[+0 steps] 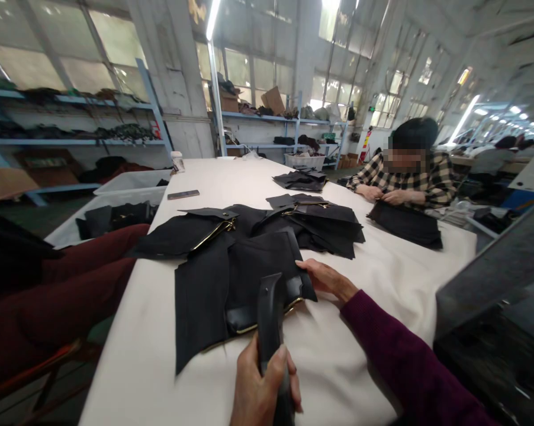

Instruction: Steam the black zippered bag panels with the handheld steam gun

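Observation:
Fingers wrapped round its grip, my left hand (260,381) holds a black hand tool with a curved head (270,307); its exact kind does not show. The tool covers part of a black fabric panel (258,254) with a gold zipper along its near edge. At the panel's right edge, my right hand (324,277) pinches the fabric between thumb and fingers. Another black panel (200,302) lies just left of it, partly overlapped. Behind are stacked black zippered pieces (191,234) and a larger pile (324,222).
A phone (183,194) and a cup (177,161) are on the white-covered table (129,343). Across at right, a co-worker in a checked shirt (442,177) handles a black stack (404,225). Someone's legs (93,254) and white bins (129,180) are at left.

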Demonstrator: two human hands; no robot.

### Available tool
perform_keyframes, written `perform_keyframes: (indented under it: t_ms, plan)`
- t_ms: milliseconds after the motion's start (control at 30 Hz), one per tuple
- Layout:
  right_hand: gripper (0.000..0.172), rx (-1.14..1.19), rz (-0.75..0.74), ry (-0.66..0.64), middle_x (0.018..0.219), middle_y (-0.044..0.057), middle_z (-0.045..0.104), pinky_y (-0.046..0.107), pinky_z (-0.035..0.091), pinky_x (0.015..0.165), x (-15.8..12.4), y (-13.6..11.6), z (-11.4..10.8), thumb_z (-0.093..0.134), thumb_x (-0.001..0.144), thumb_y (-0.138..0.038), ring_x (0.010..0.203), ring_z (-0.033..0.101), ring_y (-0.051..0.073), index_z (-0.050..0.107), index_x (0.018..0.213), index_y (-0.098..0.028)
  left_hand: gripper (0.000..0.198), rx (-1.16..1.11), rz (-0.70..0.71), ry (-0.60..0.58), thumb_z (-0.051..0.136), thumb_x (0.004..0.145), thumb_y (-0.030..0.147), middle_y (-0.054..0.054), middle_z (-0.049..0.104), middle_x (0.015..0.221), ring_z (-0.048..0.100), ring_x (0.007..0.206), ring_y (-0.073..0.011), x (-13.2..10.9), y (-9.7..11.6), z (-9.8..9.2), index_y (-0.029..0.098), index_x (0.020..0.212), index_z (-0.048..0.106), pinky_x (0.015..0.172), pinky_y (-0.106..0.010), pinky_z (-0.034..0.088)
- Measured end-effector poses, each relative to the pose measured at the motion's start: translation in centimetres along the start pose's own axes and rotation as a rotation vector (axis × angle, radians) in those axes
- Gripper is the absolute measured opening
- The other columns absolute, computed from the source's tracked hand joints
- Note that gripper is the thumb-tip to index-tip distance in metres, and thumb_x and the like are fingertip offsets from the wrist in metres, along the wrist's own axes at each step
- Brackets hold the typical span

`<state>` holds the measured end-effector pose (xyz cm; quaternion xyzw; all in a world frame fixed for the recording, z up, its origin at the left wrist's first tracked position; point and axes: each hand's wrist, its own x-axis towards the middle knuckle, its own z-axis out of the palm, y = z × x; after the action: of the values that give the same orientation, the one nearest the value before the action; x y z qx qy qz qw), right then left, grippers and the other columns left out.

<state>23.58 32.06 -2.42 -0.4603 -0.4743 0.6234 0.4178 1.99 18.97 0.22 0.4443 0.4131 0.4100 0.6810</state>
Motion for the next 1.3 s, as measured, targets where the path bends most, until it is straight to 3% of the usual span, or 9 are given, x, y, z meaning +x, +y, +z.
perform_keyframes:
  t_ms: [133, 367, 500, 600, 800, 967, 1200, 1300]
  plan:
    - [0.027, 0.057, 0.033, -0.016, 0.061, 0.001, 0.057, 0.022, 0.041, 0.049, -0.2, -0.1, 0.1, 0.057, 0.077, -0.038, 0.051, 0.051, 0.010, 0.052, 0.064, -0.015, 0.037, 0.006, -0.048, -0.050, 0.058, 0.074, 0.053, 0.003, 0.055, 0.034, 0.048, 0.027, -0.0086, 0.0, -0.3, 0.1, 0.017, 0.064, 0.051, 0.031, -0.017, 0.036]
    - [0.037, -0.043, -0.073, 0.061, 0.042, -0.009, 0.032, 0.021, 0.014, 0.038, -0.4, -0.3, 0.5, 0.061, 0.075, -0.036, 0.037, 0.025, 0.004, 0.040, 0.051, -0.018, 0.038, 0.047, -0.074, -0.075, 0.057, 0.075, 0.054, 0.001, 0.057, 0.036, 0.049, 0.029, -0.0091, 0.0, -0.4, -0.2, 0.017, 0.066, 0.051, 0.032, -0.017, 0.037]
    - [0.039, -0.226, -0.219, 0.131, 0.043, -0.008, 0.031, 0.022, 0.013, 0.040, -0.3, -0.2, 0.8, 0.055, 0.077, -0.035, 0.040, 0.023, 0.004, 0.038, 0.047, -0.018, 0.038, 0.060, -0.085, -0.090, 0.055, 0.075, 0.054, 0.001, 0.057, 0.037, 0.049, 0.029, -0.0094, 0.0, -0.5, -0.2, 0.017, 0.067, 0.050, 0.033, -0.018, 0.039]
    - [0.037, -0.193, -0.214, 0.159, 0.044, -0.008, 0.031, 0.022, 0.015, 0.039, 0.0, 0.0, 1.0, 0.055, 0.076, -0.035, 0.041, 0.023, 0.005, 0.037, 0.048, -0.018, 0.040, 0.035, -0.103, -0.136, 0.056, 0.074, 0.057, 0.002, 0.056, 0.037, 0.048, 0.029, -0.0089, -0.1, -0.5, 0.1, 0.017, 0.071, 0.049, 0.032, -0.018, 0.039]
    - [0.041, -0.012, -0.067, 0.048, 0.038, -0.010, 0.028, 0.020, 0.012, 0.033, -0.2, -0.1, 1.3, 0.057, 0.074, -0.039, 0.032, 0.021, 0.004, 0.033, 0.047, -0.020, 0.042, 0.072, -0.121, -0.203, 0.058, 0.072, 0.057, 0.003, 0.052, 0.037, 0.045, 0.030, -0.0074, -0.2, -0.5, 0.5, 0.016, 0.073, 0.049, 0.032, -0.016, 0.034]
    - [0.042, -0.006, -0.078, -0.018, 0.037, -0.009, 0.033, 0.019, 0.012, 0.032, -0.5, -0.4, 1.2, 0.060, 0.074, -0.040, 0.031, 0.025, 0.003, 0.039, 0.047, -0.017, 0.040, 0.069, -0.067, -0.261, 0.058, 0.073, 0.056, 0.005, 0.050, 0.039, 0.045, 0.031, -0.0064, -0.2, -0.9, 0.8, 0.017, 0.075, 0.050, 0.033, -0.014, 0.032]
    - [0.045, 0.059, -0.076, -0.226, 0.037, -0.010, 0.031, 0.017, 0.020, 0.032, -0.5, 0.2, 1.5, 0.058, 0.079, -0.040, 0.032, 0.027, 0.003, 0.036, 0.046, -0.018, 0.038, 0.081, -0.043, -0.057, 0.055, 0.077, 0.054, 0.001, 0.056, 0.037, 0.049, 0.031, -0.0103, 0.4, -0.8, -0.3, 0.017, 0.068, 0.050, 0.035, -0.019, 0.039]
    - [0.044, 0.086, -0.072, -0.254, 0.037, -0.010, 0.030, 0.017, 0.022, 0.032, -0.4, 0.4, 1.5, 0.057, 0.079, -0.039, 0.032, 0.026, 0.003, 0.036, 0.047, -0.018, 0.037, 0.082, -0.020, -0.032, 0.053, 0.078, 0.052, 0.001, 0.056, 0.037, 0.049, 0.031, -0.0101, 0.6, -0.7, -0.7, 0.017, 0.068, 0.050, 0.035, -0.019, 0.038]
